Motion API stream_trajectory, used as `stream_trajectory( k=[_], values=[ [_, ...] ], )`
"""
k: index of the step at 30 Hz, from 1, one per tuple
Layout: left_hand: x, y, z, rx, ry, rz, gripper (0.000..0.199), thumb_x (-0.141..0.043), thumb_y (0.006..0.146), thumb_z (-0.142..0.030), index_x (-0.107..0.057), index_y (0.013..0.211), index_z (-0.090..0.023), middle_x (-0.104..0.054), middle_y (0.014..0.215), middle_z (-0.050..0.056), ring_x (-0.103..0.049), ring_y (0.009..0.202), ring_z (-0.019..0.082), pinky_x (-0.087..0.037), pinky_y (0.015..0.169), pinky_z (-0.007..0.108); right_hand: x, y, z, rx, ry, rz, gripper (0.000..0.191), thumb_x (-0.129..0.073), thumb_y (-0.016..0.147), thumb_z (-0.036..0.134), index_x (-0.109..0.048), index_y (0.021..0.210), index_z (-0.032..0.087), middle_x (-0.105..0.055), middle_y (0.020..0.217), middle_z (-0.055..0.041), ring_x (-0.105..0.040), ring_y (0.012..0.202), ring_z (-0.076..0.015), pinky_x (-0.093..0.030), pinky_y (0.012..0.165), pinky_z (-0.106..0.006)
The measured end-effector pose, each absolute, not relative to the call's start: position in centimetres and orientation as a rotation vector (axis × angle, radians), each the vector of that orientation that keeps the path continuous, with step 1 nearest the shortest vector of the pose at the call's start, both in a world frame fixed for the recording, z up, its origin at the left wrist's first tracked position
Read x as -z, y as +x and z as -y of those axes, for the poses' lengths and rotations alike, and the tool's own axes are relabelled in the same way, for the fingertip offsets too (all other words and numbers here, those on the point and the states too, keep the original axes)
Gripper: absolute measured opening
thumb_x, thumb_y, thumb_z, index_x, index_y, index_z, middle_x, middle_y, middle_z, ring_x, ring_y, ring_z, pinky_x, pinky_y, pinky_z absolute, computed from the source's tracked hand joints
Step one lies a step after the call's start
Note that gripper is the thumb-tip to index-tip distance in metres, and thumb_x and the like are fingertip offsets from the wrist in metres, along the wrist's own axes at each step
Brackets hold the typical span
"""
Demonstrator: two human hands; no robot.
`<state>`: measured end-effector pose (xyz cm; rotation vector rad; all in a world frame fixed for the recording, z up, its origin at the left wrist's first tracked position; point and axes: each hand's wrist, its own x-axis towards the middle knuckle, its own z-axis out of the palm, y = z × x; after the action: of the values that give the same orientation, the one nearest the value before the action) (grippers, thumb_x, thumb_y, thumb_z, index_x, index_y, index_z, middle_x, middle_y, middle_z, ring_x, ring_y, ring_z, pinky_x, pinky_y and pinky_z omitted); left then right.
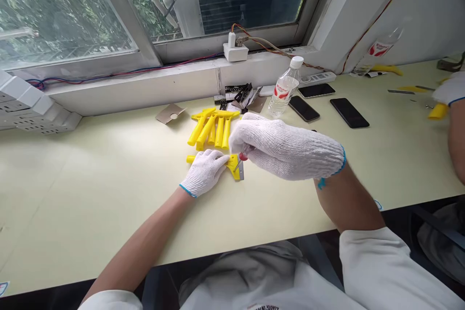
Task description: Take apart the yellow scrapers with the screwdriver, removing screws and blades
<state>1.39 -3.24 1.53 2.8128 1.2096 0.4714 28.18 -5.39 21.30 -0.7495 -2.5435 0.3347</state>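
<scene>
Cream benchtop (90, 193) under a window (65, 14), where gloved hands (205, 172) (286, 150) grip a yellow scraper (235, 173) and small screwdriver (242, 156).

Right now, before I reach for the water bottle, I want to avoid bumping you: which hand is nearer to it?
Right hand: just in front of the water bottle, not touching it. The left hand is farther off, toward you and to the bottle's left.

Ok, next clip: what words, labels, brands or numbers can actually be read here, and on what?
Water bottle: red-and-white label, too blurred to read.
Bottle by the wall: red-and-white label, too blurred to read.
Black packets: print too small to read.
Shirt: lettering cut off, unreadable.
</scene>
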Motion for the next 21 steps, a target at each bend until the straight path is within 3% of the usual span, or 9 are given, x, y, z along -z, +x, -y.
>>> stream_trajectory(
  k=[4,6,8,10,15,18,21],
  values=[
    [-1.3,1.4,3.2,-0.474,2.811,-1.220,0.030,-0.050,0.113,-0.033,-0.071,0.135,-0.032,-0.073,0.124,0.009,-0.065,0.110,0.030,-0.051,0.094,0.049,-21.4,27.7,5.7,-0.310,-0.612,2.594,0.013,-0.054,0.092,0.011,-0.061,0.095,0.021,-0.071,0.103,-0.0091,-0.064,0.095,-0.0222,-0.053,0.084,-0.035],
    [-1.4,1.5,3.3,-0.469,2.809,-1.219,0.030,-0.049,0.114,-0.031,-0.071,0.134,-0.032,-0.073,0.123,0.009,-0.065,0.108,0.029,-0.051,0.094,0.049,-21.3,27.2,6.0,-0.099,-0.890,2.526,0.007,-0.059,0.097,0.021,-0.064,0.100,0.017,-0.071,0.098,-0.0108,-0.063,0.085,-0.0224,-0.049,0.076,-0.034],
    [-1.6,1.5,3.3,-0.471,2.802,-1.208,0.031,-0.047,0.114,-0.031,-0.070,0.135,-0.031,-0.074,0.123,0.009,-0.065,0.107,0.029,-0.050,0.094,0.049,-21.1,26.8,6.2,0.126,-1.219,2.447,0.022,-0.056,0.105,0.034,-0.066,0.106,0.014,-0.070,0.088,-0.0103,-0.062,0.075,-0.0223,-0.044,0.068,-0.034],
    [-1.9,1.5,3.4,-0.466,2.795,-1.197,0.033,-0.047,0.114,-0.031,-0.069,0.138,-0.030,-0.074,0.124,0.009,-0.065,0.108,0.029,-0.050,0.094,0.050,-21.0,26.8,6.3,0.207,-1.291,2.474,0.027,-0.050,0.110,0.035,-0.067,0.110,0.013,-0.071,0.087,-0.0103,-0.063,0.074,-0.0230,-0.044,0.068,-0.035],
    [-1.9,1.5,3.4,-0.447,2.790,-1.200,0.032,-0.047,0.114,-0.032,-0.071,0.134,-0.031,-0.074,0.125,0.009,-0.065,0.110,0.030,-0.051,0.094,0.051,-20.6,28.0,5.8,-0.136,-0.753,2.578,0.019,-0.053,0.099,0.010,-0.063,0.112,0.019,-0.071,0.117,-0.0118,-0.066,0.105,-0.0235,-0.053,0.095,-0.037],
    [-1.6,1.5,3.2,-0.475,2.772,-1.226,0.032,-0.048,0.113,-0.032,-0.072,0.133,-0.031,-0.074,0.123,0.010,-0.065,0.108,0.030,-0.051,0.093,0.050,-20.7,28.0,5.7,-0.329,-0.609,2.572,0.020,-0.056,0.094,0.009,-0.060,0.107,0.024,-0.070,0.115,-0.0078,-0.063,0.108,-0.0227,-0.053,0.093,-0.036],
    [-1.5,1.5,3.2,-0.502,2.750,-1.223,0.032,-0.049,0.112,-0.031,-0.072,0.135,-0.032,-0.073,0.124,0.010,-0.065,0.110,0.031,-0.051,0.095,0.050,-20.9,27.0,6.1,-0.206,-0.710,2.553,0.006,-0.061,0.095,0.017,-0.059,0.099,0.022,-0.071,0.105,-0.0089,-0.062,0.097,-0.0235,-0.050,0.085,-0.036]
  ],
)
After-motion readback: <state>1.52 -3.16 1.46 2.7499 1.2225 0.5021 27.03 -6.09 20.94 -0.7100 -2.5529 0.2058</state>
